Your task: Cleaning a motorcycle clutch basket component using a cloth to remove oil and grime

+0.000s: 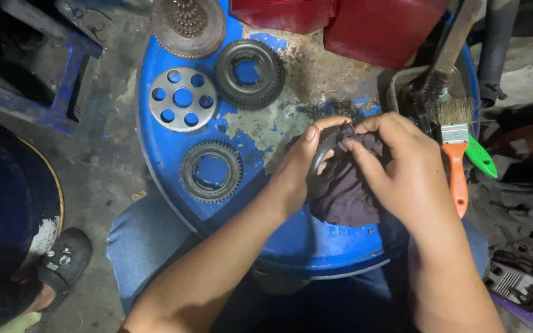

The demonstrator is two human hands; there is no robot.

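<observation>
Both hands are up over the blue drum. The left hand has its grip clamped on a dark ring, thumb pressed along its rim. The right hand pinches a dark rag against that ring, fingers closed on the cloth, which hangs down between the hands. On the drum top lie a toothed gear just left of the left hand, a silver holed disc and another gear farther back. An orange-handled brush rests in a tray beside the right hand.
</observation>
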